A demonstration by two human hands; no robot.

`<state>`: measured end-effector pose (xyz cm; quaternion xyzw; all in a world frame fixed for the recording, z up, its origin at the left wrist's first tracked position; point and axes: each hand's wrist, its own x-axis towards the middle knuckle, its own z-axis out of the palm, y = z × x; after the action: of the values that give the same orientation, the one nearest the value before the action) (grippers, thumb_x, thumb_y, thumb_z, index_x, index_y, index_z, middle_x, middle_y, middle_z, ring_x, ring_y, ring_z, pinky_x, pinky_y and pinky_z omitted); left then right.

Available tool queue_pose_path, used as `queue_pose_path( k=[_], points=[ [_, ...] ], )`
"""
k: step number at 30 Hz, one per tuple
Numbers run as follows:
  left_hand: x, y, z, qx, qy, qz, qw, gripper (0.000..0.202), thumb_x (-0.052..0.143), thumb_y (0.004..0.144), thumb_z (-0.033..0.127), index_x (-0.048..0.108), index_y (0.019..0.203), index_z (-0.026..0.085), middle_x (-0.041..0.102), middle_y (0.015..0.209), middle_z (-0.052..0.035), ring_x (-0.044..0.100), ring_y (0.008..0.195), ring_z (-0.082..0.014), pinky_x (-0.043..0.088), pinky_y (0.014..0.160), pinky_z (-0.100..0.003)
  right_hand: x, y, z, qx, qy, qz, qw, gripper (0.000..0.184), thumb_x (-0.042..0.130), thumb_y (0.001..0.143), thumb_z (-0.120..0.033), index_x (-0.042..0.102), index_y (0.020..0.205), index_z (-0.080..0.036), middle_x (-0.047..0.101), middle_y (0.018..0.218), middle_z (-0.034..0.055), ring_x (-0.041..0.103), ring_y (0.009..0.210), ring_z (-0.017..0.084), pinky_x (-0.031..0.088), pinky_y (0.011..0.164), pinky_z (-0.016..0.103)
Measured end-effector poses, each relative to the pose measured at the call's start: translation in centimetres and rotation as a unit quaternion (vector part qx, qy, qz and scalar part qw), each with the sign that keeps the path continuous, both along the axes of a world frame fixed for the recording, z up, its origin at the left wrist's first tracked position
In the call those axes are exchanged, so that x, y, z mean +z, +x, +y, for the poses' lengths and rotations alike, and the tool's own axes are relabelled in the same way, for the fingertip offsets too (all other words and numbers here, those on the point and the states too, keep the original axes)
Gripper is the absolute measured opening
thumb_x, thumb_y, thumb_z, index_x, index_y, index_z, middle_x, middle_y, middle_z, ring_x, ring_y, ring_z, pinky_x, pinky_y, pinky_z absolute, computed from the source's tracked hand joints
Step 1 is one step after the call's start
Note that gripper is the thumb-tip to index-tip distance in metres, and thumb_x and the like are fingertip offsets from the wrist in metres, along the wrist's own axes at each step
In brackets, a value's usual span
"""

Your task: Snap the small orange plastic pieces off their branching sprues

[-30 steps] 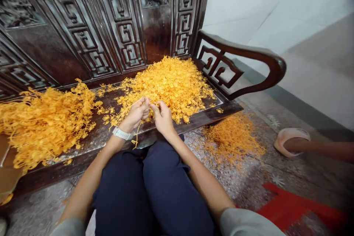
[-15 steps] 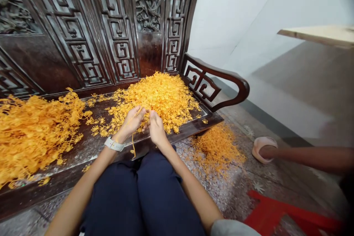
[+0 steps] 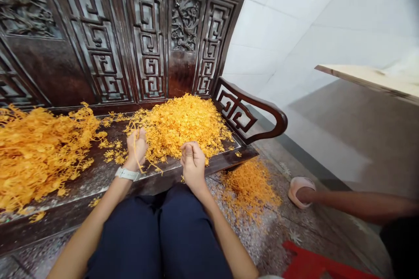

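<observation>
My left hand, with a white watch on its wrist, is closed round a thin orange plastic stem that dangles below it. About a hand's width to its right, my right hand is pinched shut on small orange bits I cannot make out. Both hover over the front edge of a dark carved wooden bench. Just behind them lies a heap of small orange plastic pieces. A larger tangle of orange branched stems covers the seat at the left.
A pile of stripped orange stems lies on the speckled floor right of my knees. Another person's leg and pink slipper reach in from the right. A red object sits at the lower right. A wooden tabletop edge juts in at the upper right.
My hands, close together over one stem before, have drawn apart; the left has gone left and up with the stem. The view has tilted upward and pulled back.
</observation>
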<state>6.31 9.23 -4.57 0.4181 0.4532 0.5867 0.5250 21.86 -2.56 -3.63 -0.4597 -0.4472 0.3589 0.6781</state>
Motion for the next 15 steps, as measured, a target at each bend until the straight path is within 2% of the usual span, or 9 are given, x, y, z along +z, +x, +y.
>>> queue_pose_path(
  k=[2, 3, 4, 5, 6, 8, 10, 12, 15],
  points=[
    [0.1, 0.0, -0.1, 0.036, 0.0, -0.021, 0.999, 0.05, 0.076, 0.092, 0.056, 0.04, 0.081, 0.023, 0.025, 0.06, 0.0103, 0.019, 0.046, -0.0063, 0.015, 0.044, -0.021, 0.9, 0.1, 0.1, -0.016, 0.031, -0.048, 0.998, 0.041, 0.049, 0.108, -0.059, 0.066, 0.111, -0.023, 0.048, 0.072, -0.0029, 0.044, 0.055, 0.012, 0.042, 0.055, 0.027],
    [0.3, 0.1, -0.2, 0.044, 0.006, -0.033, 0.999, 0.047, 0.078, 0.09, 0.054, 0.045, 0.083, 0.023, 0.026, 0.06, 0.0107, 0.02, 0.046, -0.0062, 0.016, 0.044, -0.02, 1.2, 0.2, 0.6, -0.035, 0.033, -0.093, 0.995, 0.043, 0.049, 0.107, -0.06, 0.067, 0.122, -0.024, 0.057, 0.082, 0.0013, 0.055, 0.066, 0.015, 0.052, 0.067, 0.032],
    [0.5, 0.2, -0.3, 0.044, 0.014, -0.045, 0.998, 0.045, 0.08, 0.088, 0.054, 0.049, 0.085, 0.022, 0.027, 0.06, 0.0111, 0.021, 0.046, -0.0062, 0.016, 0.043, -0.02, 1.4, 0.3, 1.4, -0.053, 0.014, -0.142, 0.988, 0.049, 0.051, 0.105, -0.063, 0.064, 0.134, -0.025, 0.063, 0.101, 0.0075, 0.064, 0.086, 0.02, 0.057, 0.085, 0.04],
    [0.8, 0.2, -0.5, 0.042, 0.024, -0.055, 0.997, 0.044, 0.083, 0.087, 0.053, 0.052, 0.086, 0.021, 0.027, 0.059, 0.0113, 0.022, 0.046, -0.006, 0.017, 0.043, -0.019, 1.4, 0.4, 2.2, -0.06, -0.025, -0.185, 0.981, 0.059, 0.054, 0.101, -0.066, 0.058, 0.144, -0.026, 0.062, 0.124, 0.0146, 0.066, 0.112, 0.027, 0.054, 0.103, 0.05],
    [1.2, 0.3, -0.6, 0.042, 0.035, -0.063, 0.997, 0.044, 0.085, 0.085, 0.053, 0.054, 0.085, 0.021, 0.028, 0.059, 0.0114, 0.022, 0.046, -0.0058, 0.017, 0.043, -0.019, 1.4, 0.5, 3.2, -0.054, -0.076, -0.217, 0.972, 0.073, 0.057, 0.097, -0.07, 0.05, 0.153, -0.025, 0.052, 0.146, 0.0205, 0.056, 0.135, 0.035, 0.045, 0.117, 0.059],
    [1.8, 0.4, -0.8, 0.042, 0.05, -0.067, 0.996, 0.045, 0.088, 0.081, 0.052, 0.057, 0.083, 0.02, 0.029, 0.059, 0.0112, 0.023, 0.046, -0.0055, 0.018, 0.043, -0.019, 1.0, 0.5, 4.7, -0.023, -0.166, -0.236, 0.957, 0.094, 0.058, 0.091, -0.078, 0.038, 0.163, -0.02, 0.03, 0.167, 0.026, 0.031, 0.159, 0.043, 0.027, 0.129, 0.068],
    [2.1, 0.4, -1.0, 0.037, 0.061, -0.056, 0.996, 0.044, 0.09, 0.079, 0.051, 0.06, 0.082, 0.02, 0.03, 0.059, 0.011, 0.022, 0.045, -0.0057, 0.019, 0.043, -0.021, 0.8, 0.5, 5.7, -0.007, -0.183, -0.228, 0.956, 0.098, 0.05, 0.092, -0.083, 0.037, 0.163, -0.018, 0.027, 0.17, 0.0258, 0.023, 0.164, 0.042, 0.02, 0.132, 0.068],
    [2.1, 0.5, -1.0, 0.019, 0.078, -0.034, 0.996, 0.04, 0.09, 0.08, 0.05, 0.063, 0.082, 0.019, 0.032, 0.059, 0.0099, 0.023, 0.046, -0.0066, 0.019, 0.044, -0.022, 0.9, 0.5, 6.3, -0.014, -0.159, -0.22, 0.962, 0.098, 0.044, 0.092, -0.087, 0.036, 0.164, -0.021, 0.026, 0.174, 0.0222, 0.021, 0.166, 0.04, 0.018, 0.134, 0.066],
    [1.8, 0.6, -1.0, 0.009, 0.128, 0.036, 0.991, 0.032, 0.085, 0.086, 0.046, 0.069, 0.082, 0.018, 0.045, 0.061, 0.0048, 0.034, 0.051, -0.0096, 0.026, 0.049, -0.023, 1.4, 0.8, 6.9, -0.028, -0.146, -0.212, 0.966, 0.101, 0.043, 0.09, -0.091, 0.033, 0.165, -0.024, 0.016, 0.18, 0.0181, 0.011, 0.169, 0.038, 0.012, 0.136, 0.066]
  ],
)
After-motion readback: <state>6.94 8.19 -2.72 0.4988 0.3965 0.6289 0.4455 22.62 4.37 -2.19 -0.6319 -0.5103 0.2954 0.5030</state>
